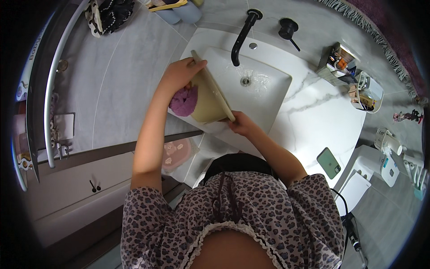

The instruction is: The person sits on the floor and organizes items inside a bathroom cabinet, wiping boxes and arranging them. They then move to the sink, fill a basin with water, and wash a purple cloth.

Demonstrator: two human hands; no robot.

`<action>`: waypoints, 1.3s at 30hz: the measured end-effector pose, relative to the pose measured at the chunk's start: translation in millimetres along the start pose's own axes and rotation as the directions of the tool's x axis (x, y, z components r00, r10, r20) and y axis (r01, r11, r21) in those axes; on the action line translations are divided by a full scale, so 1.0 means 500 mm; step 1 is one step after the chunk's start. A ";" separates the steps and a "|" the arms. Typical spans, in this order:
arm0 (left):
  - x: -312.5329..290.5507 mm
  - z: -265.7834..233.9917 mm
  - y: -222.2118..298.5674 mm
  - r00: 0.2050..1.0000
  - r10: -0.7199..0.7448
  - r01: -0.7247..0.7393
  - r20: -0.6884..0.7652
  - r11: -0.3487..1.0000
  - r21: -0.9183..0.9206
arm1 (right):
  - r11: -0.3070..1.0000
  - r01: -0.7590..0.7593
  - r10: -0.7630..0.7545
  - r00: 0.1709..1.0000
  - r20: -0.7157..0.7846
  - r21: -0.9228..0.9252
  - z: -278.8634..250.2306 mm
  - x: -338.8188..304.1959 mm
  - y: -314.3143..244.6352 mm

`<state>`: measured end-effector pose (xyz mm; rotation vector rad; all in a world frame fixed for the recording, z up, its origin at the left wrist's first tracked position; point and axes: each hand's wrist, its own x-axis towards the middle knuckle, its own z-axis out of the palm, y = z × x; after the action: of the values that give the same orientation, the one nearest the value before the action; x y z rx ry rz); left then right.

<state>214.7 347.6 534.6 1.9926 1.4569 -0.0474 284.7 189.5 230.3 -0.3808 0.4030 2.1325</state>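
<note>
A beige plastic basin or bin [207, 99] is tilted on its side over the left part of the white sink [268, 105]. My left hand [181, 74] is closed on its far rim, with the thumb over the edge. At the near end of the rim, my right hand [241, 123] grips it, fingers partly hidden beneath. A fuzzy purple cloth [184, 101] bunches below my left wrist, against the basin's side; I cannot tell whether it is held. Water ripples around the drain [245, 81], under the black wall faucet [244, 38].
A green phone [329, 162] lies on the marble counter [309, 114]. A clear organizer [338, 65] and a white-rimmed container [367, 93] stand at the right wall. The black faucet handle [288, 28] is on the far wall. A pink patterned object [177, 154] sits low at left.
</note>
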 end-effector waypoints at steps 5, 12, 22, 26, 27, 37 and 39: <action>-0.062 0.033 -0.134 0.985 -0.155 0.142 -0.070 0.975 -0.171 | 0.840 0.184 -0.304 0.939 -0.161 -0.511 0.088 -0.106 -0.027; -0.151 0.177 -0.333 0.905 -0.284 0.420 0.317 0.474 -0.774 | 0.426 0.209 -0.485 0.874 -0.027 -0.880 0.173 -0.204 -0.094; -0.151 0.309 -0.354 0.936 -0.273 0.299 0.222 0.286 -0.910 | -0.684 -0.443 -0.613 -0.081 0.786 -0.579 0.259 -0.261 -0.433; -0.136 0.293 -0.295 0.957 -0.225 0.245 0.183 0.287 -0.926 | -0.405 -0.452 -0.912 0.138 0.386 -0.795 0.286 -0.238 -0.474; -0.133 0.291 -0.290 0.959 -0.226 0.234 0.169 0.304 -0.923 | -0.311 -0.458 -0.949 0.202 0.243 -0.833 0.297 -0.230 -0.468; -0.101 0.314 -0.298 0.971 -0.202 0.182 0.126 0.290 -0.940 | -0.245 -0.525 -0.968 0.088 0.235 -0.815 0.288 -0.192 -0.472; -0.093 0.316 -0.288 0.963 -0.232 0.212 0.135 0.349 -0.913 | -0.245 -0.531 -0.968 0.086 0.236 -0.811 0.285 -0.192 -0.475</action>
<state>126.9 249.2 360.0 0.8228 1.2846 0.5738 517.3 307.0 364.3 -2.3961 -0.9624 0.2338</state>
